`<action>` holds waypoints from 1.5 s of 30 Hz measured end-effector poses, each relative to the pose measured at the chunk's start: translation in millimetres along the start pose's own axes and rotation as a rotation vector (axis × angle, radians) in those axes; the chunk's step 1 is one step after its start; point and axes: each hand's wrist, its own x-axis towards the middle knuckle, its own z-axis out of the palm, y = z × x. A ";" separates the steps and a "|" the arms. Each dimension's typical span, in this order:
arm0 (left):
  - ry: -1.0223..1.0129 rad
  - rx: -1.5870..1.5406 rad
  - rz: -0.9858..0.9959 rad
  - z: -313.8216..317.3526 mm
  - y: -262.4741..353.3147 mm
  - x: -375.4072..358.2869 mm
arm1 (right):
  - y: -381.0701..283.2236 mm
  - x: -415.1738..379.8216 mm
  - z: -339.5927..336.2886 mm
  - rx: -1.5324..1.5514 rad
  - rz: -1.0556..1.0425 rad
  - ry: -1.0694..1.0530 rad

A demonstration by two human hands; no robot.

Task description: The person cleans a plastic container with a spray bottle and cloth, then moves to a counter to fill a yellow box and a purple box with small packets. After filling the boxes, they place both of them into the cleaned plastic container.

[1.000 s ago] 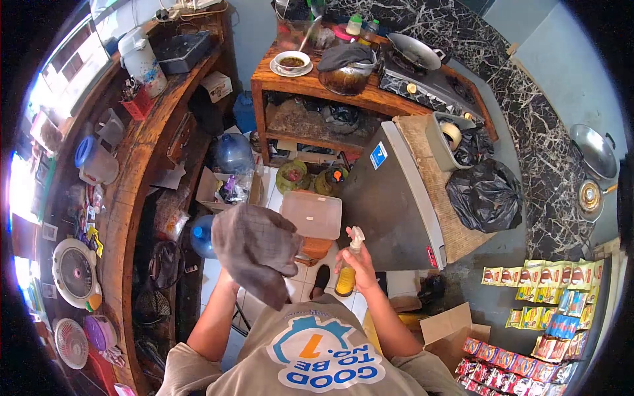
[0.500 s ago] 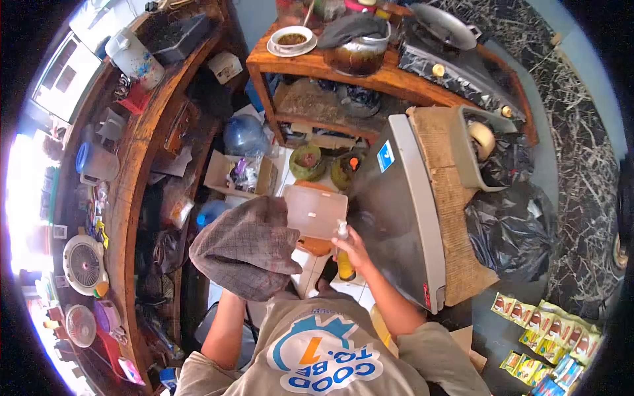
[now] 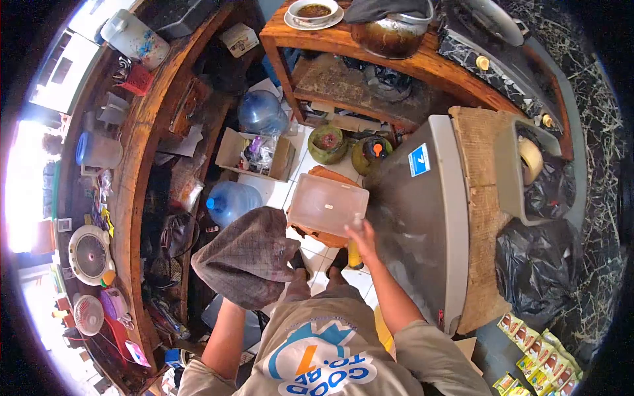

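Note:
A dark checked cloth (image 3: 244,257) hangs draped over my left hand, and its folds hide the fingers. Only the left forearm shows below it. My right hand (image 3: 362,239) is closed around a clear bottle of yellow liquid (image 3: 355,255) with a pale spray or pump top, held upright beside the fridge. Just beyond that hand lies a translucent plastic container (image 3: 328,203), partly overlapped by the bottle's top, on a brown stool-like surface (image 3: 323,173).
A grey fridge (image 3: 422,218) with cardboard on top stands at right. Wooden shelves (image 3: 148,171) run along the left. Blue water jugs (image 3: 234,201), an open cardboard box (image 3: 281,162) and green gas cylinders (image 3: 328,144) are on the floor. A wooden table (image 3: 330,38) bears a pot (image 3: 393,36).
The view has shifted, uncovering more of the blue jug by the cloth. My right hand and the bottle have shifted slightly right in view. Both hands keep the same things.

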 end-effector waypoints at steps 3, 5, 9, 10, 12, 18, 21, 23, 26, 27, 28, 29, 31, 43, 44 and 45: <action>0.027 0.018 -0.025 -20.0 6.4 -8.5 | 11.6 16.8 -10.2 -0.311 -0.085 0.366; 0.040 0.045 -0.046 -34.2 10.1 -21.9 | 14.1 24.5 -20.2 -0.401 -0.002 0.392; 0.054 0.084 -0.073 -54.2 22.1 -34.9 | 92.9 60.0 -48.9 -0.419 0.138 0.252; 0.055 0.090 -0.071 -60.8 26.8 -41.0 | 109.5 70.5 -50.6 -0.330 0.154 0.234; 0.059 0.102 -0.071 -56.2 29.7 -31.8 | 168.8 96.3 -61.7 -0.333 0.179 0.249; -0.012 0.059 -0.110 -51.2 34.0 -27.7 | 60.6 23.5 -27.2 0.079 0.423 0.144; -0.086 -0.009 -0.076 -36.0 30.2 -17.3 | 56.5 1.8 -29.8 0.217 0.437 -0.042; -0.122 -0.064 -0.017 -14.9 26.2 -8.5 | 76.6 -4.6 -30.2 0.251 0.475 -0.069; -0.204 0.753 0.252 52.1 48.5 -27.6 | 13.8 -48.8 0.0 0.125 0.184 -0.066; -0.217 1.640 0.395 78.5 53.7 -33.3 | -0.4 -57.9 7.5 0.083 0.146 -0.051; -0.070 1.354 0.111 47.1 22.1 -7.3 | -16.3 -65.8 14.7 0.041 0.106 -0.032; -0.056 0.914 0.517 78.4 3.3 -2.2 | -37.2 -75.8 25.5 0.012 0.079 -0.064; -0.368 1.386 0.413 187.2 53.7 -44.0 | -73.1 -93.2 49.2 -0.024 -0.111 -0.097; 0.013 2.100 0.590 168.2 110.3 -16.6 | -190.0 -134.7 92.7 0.171 -0.381 -0.247; 0.078 2.070 0.612 168.1 113.9 -22.6 | -193.5 -135.5 95.2 0.175 -0.396 -0.239; 0.143 2.038 0.631 169.6 114.4 -26.6 | -196.2 -136.5 97.6 0.174 -0.462 -0.271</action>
